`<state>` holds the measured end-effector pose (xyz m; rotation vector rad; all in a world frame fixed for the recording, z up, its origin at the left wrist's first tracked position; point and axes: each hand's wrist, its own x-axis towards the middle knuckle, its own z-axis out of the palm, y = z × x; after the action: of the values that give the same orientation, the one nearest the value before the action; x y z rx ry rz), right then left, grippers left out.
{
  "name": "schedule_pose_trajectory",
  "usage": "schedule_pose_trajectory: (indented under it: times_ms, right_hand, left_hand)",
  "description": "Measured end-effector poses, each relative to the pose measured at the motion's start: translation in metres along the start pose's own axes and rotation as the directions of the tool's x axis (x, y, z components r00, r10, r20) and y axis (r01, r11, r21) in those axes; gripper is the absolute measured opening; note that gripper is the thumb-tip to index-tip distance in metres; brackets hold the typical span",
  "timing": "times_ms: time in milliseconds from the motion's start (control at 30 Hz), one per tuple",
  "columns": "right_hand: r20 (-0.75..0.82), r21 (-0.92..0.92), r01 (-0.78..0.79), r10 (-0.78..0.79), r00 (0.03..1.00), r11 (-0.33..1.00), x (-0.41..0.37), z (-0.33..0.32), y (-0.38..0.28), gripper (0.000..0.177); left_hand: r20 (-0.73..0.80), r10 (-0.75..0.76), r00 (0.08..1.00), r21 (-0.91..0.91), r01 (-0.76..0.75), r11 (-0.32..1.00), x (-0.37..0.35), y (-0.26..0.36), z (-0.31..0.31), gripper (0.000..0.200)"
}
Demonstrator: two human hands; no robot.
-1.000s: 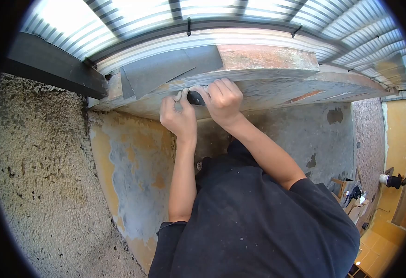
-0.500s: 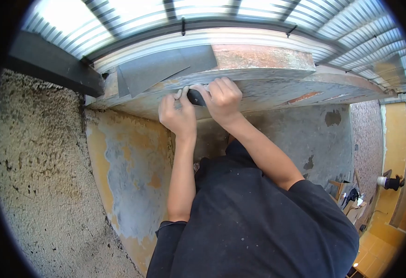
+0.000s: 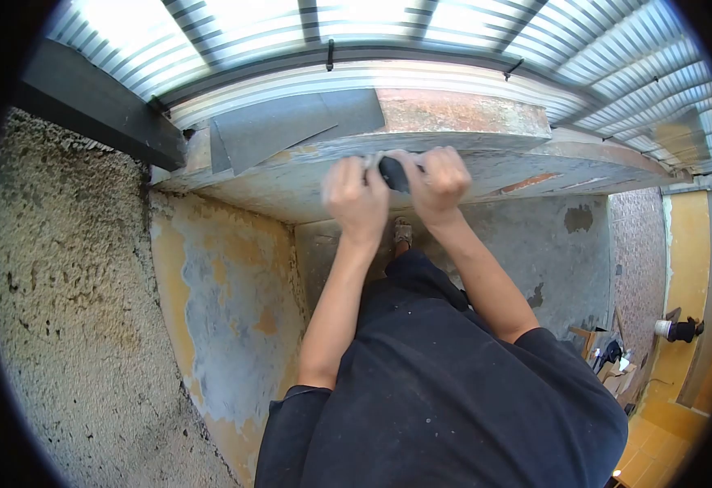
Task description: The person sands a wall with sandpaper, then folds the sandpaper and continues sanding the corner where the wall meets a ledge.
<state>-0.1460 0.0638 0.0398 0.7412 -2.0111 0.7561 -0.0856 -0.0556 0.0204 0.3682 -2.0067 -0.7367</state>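
Observation:
My left hand [image 3: 352, 198] and my right hand [image 3: 440, 185] are side by side at the edge of a worn, grey-patched wall [image 3: 486, 172]. Between them they grip a curved black piece that looks like sandpaper [image 3: 392, 173], pressed against the wall's edge. Both sets of fingers are closed on it; the left hand is smeared by motion. Just above, dark grey sheets, apparently sandpaper [image 3: 287, 122], lie overlapping on the ledge.
Rough plaster wall [image 3: 87, 301] rises at left, beside a patchy yellow-grey panel [image 3: 238, 301]. A dark beam [image 3: 100, 106] juts in upper left. Corrugated translucent sheeting [image 3: 453, 24] spans the top. A cardboard box and tools [image 3: 608, 354] sit at right on the floor.
Both hands have slid right along the wall's edge together with the black piece. A shoe on the floor has come into view below them.

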Motion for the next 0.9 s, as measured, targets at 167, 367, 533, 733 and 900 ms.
schedule_pose_trajectory:
  times_ms: [167,367,533,733,900]
  right_hand:
    - [0.042,0.133,0.151,-0.157,0.987,0.98,0.006,0.051,-0.073,0.028]
    - [0.055,0.158,0.11,-0.12,0.991,0.981,0.005,0.037,-0.061,0.035]
    - [0.056,0.1,0.102,-0.108,0.993,0.99,0.01,0.032,-0.051,0.035]
    - [0.018,0.193,0.138,-0.144,0.989,0.971,0.015,0.075,-0.107,0.035]
    - [0.068,0.093,0.084,-0.09,0.994,0.992,0.012,0.036,-0.065,0.035]
  left_hand:
    - [-0.174,-0.098,0.98,0.13,0.121,0.984,0.015,-0.054,-0.051,0.024]
    - [-0.155,-0.123,0.98,0.076,0.137,0.988,0.013,-0.045,-0.044,0.024]
    - [-0.145,-0.146,0.979,-0.013,0.146,0.989,0.013,-0.035,-0.037,0.025]
    - [-0.281,-0.232,0.931,0.034,0.251,0.967,0.028,-0.079,-0.068,0.029]
    - [-0.154,-0.116,0.981,-0.006,0.117,0.993,0.021,-0.042,-0.045,0.023]
